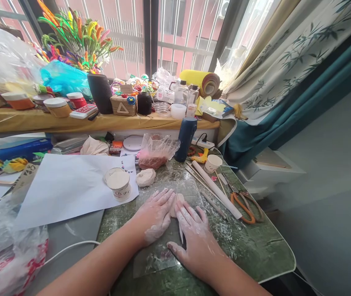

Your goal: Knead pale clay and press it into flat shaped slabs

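Note:
A flat piece of pale clay (177, 202) lies on a clear plastic sheet (151, 261) dusted with white powder. My left hand (158, 213) rests flat at its left edge, fingers stretched out and fingertips touching it. From the other side my right hand (192, 230) lies over its lower right part, fingers out and thumb spread away. Both hands are coated in white powder. Below the clay, a thin pale pointed strip (181, 233) shows between the hands; I cannot tell if it joins the clay. A rounded lump of pale clay (146, 177) sits beyond my left hand.
To the right lie a white rolling pin (215, 188), thin sticks and orange-handled scissors (247, 209). Behind stand a dark blue bottle (185, 139), a bag of reddish clay (153, 158) and a paper cup (213, 163). A lidded tub (119, 185) stands on white paper (67, 189).

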A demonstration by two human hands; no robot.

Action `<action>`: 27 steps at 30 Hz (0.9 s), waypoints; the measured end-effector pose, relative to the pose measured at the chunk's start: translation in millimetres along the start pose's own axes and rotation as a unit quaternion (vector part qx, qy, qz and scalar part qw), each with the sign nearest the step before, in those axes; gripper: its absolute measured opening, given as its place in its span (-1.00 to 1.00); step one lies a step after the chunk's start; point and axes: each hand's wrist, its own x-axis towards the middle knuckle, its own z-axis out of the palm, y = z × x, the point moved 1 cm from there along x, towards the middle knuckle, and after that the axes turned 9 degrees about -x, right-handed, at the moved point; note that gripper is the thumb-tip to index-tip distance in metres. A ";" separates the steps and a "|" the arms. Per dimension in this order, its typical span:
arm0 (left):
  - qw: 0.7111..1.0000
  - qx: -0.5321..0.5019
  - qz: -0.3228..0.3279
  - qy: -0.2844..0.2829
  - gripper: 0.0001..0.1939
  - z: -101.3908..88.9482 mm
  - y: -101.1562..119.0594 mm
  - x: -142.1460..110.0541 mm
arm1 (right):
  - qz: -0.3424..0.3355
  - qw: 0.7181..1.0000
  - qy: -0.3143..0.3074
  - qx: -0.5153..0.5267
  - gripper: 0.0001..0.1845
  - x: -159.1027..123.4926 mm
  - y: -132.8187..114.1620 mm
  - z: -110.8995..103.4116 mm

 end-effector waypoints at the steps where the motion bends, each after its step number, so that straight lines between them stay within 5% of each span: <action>1: 1.000 0.000 0.002 -0.001 -0.33 0.6 -1.0 0.2 | 0.004 1.000 -0.002 -0.001 -0.04 0.2 -1.2 0.2; 7: 1.000 -0.010 -0.007 0.001 -0.31 0.2 -2.0 0.9 | 0.000 0.996 0.083 -0.015 -0.02 1.1 -11.0 5.5; 15: 1.000 -0.011 0.007 0.022 -0.33 -0.7 -3.3 -4.7 | -0.022 0.984 0.171 -0.046 -0.27 -7.3 -2.2 10.2; 27: 0.999 -0.009 0.047 0.012 -0.45 -1.0 0.5 -1.1 | -0.017 0.985 0.168 -0.020 -0.37 1.0 5.4 -3.4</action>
